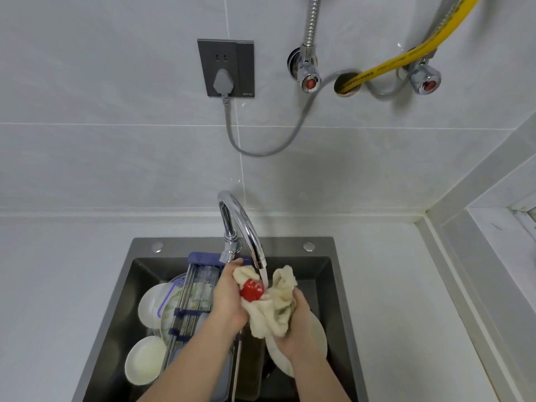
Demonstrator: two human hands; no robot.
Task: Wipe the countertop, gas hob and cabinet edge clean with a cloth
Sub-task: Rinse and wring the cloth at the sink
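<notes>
Left hand (229, 300): fingers curled round one bunched end of the cloth, gripping it over the sink.
Right hand (298, 326): fingers curled round the other end of the cloth, gripping it from the right; fingertips buried in the folds.
Cloth (272, 309): cream, crumpled, held between both hands right under the running water; a red patch (251, 291) shows on it near the left hand.
Tap (240, 224): chrome, arched, water streaming from its spout onto the cloth.
Sink (333, 285): dark, set into the white desk (406, 285); white bowls (143, 361) and plates lie inside, with a metal rack (188, 311) across the left part.
Wall: grey socket (225, 68) with a plug in it, two valves, a yellow hose (403, 58).
</notes>
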